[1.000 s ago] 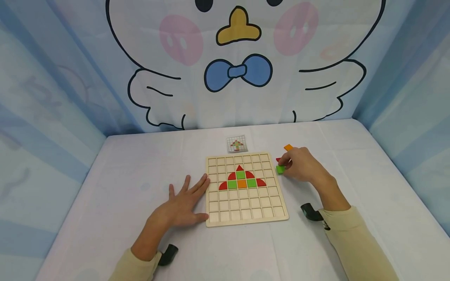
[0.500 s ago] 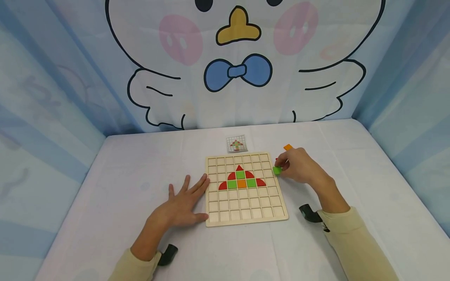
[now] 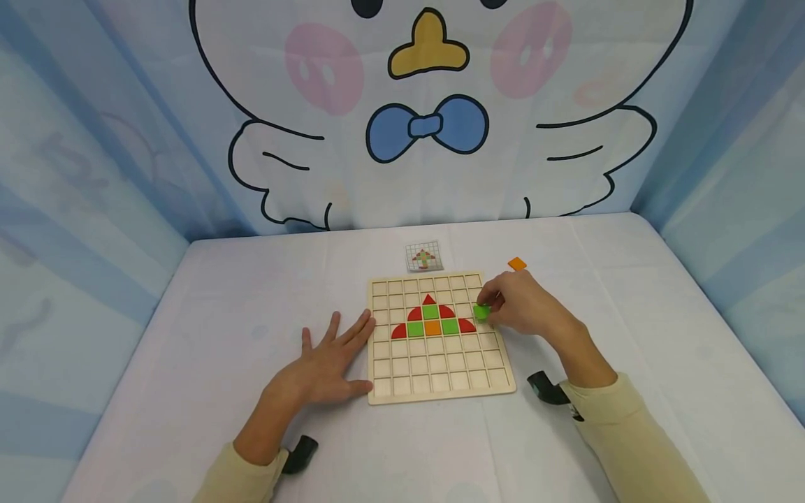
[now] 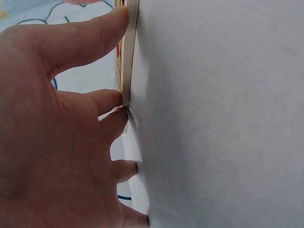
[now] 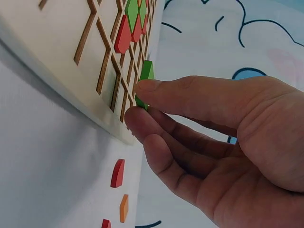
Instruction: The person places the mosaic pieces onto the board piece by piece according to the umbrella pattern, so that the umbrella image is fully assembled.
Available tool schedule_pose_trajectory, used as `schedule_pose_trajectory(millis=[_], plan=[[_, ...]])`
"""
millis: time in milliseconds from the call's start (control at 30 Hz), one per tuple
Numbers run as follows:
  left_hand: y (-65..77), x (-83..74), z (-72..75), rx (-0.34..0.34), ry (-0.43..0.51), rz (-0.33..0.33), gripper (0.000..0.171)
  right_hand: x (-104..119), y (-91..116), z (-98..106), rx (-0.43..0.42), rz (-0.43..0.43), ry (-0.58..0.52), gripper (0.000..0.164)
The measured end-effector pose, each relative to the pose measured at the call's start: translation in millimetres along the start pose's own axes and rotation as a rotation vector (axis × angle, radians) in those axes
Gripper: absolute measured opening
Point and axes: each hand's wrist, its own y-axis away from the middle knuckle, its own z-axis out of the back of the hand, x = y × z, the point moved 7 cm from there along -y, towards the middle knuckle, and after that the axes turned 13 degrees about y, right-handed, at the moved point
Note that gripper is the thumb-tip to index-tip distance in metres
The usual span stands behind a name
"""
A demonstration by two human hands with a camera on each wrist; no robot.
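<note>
Fingers point(image 3: 358, 332) spread, my left hand point(image 3: 327, 368) touches the board point(image 3: 440, 383); over its right side my right hand point(image 3: 525, 302) pinches a green piece point(image 3: 481, 313). I'm likely mid-placement; next calls for squaring it to a cell, by the card point(image 3: 423, 257) beyond.

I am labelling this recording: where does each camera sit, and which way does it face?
Head: on the head, facing forward and down at the board; left hand, right hand and sleeves show.
Left wrist: worn there, facing the board's edge; palm and fingers show.
Right wrist: worn there, facing a green block; thumb and fingers show.
Shared by head and right wrist: the green block.
</note>
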Motion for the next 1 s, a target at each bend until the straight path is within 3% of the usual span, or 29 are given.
schedule_pose_trajectory(millis=[567,1000], plan=[[-0.6,-0.2,0.5,0.003,-0.005,-0.008,0.099,36.6,0.7,-17.8,0.049,0.059,-0.030,0.018],[-1.2,0.5,-0.5,-0.001,-0.011,0.003,0.100,61.5,1.5,-33.1,0.042,0.176,-0.002,0.018]])
